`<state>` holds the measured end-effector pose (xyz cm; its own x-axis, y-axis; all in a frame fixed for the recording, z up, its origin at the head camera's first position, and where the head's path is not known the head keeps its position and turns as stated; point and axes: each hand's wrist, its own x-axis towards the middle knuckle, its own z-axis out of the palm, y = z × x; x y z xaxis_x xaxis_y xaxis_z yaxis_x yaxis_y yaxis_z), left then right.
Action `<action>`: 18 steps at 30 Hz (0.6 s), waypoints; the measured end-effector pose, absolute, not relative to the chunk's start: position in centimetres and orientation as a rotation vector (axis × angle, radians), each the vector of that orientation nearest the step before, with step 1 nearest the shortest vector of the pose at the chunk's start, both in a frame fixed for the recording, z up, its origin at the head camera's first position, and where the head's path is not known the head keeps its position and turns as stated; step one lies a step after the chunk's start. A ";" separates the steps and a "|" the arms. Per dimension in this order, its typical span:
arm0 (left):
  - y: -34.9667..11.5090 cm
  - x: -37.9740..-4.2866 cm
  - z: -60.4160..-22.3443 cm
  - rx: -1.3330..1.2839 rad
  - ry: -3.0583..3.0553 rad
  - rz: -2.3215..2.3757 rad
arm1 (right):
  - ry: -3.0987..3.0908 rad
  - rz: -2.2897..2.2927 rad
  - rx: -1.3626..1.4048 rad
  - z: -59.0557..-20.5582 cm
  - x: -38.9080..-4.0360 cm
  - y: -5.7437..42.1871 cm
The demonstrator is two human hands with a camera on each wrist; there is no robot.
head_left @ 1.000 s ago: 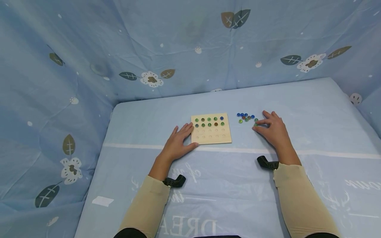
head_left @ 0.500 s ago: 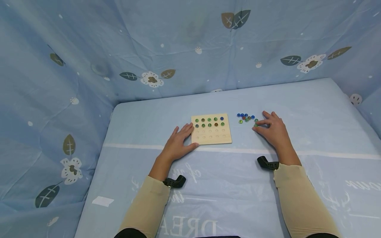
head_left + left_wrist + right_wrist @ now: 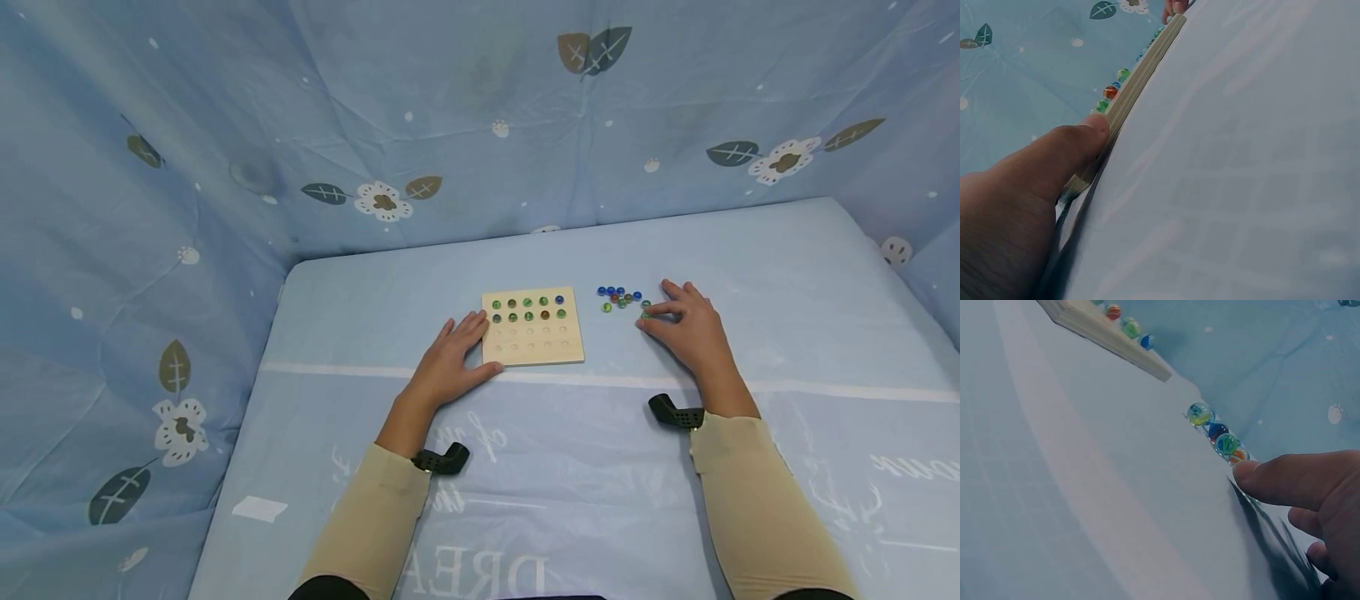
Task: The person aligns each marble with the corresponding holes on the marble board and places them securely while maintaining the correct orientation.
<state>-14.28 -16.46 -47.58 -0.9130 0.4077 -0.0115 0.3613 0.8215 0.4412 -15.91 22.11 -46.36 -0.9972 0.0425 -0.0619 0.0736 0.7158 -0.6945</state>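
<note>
A pale wooden board [image 3: 530, 342] lies on the table, with marbles filling its two far rows of hollows; the near rows are bare. My left hand [image 3: 447, 367] rests at the board's left side, fingers fairly straight along its edge. In the left wrist view the left thumb [image 3: 1060, 153] touches the board's near edge. Right of the board lies a loose group of blue, green and reddish marbles [image 3: 619, 297]. At that group's right end, my right hand [image 3: 692, 329] pinches a green marble [image 3: 645, 316] between thumb and index finger; in the right wrist view the thumb mostly hides it.
Light blue cloth covers the table [image 3: 600, 467], and a patterned cloth wall [image 3: 480, 150] rises behind and to the left. A white paper patch [image 3: 258, 507] lies at the front left. Each wrist carries a black camera mount, such as the right mount [image 3: 675, 412].
</note>
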 end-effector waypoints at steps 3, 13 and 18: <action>-16.5 -14.3 -47.6 0.609 2.902 0.680 | 2.865 -1.185 0.114 -46.4 -15.9 22.1; -16.5 -14.1 -47.6 0.605 2.897 0.690 | 2.890 -1.235 0.145 -45.4 -15.6 21.0; -16.5 -14.3 -47.4 0.584 2.886 0.682 | 2.935 -1.251 0.041 -44.6 -15.4 19.2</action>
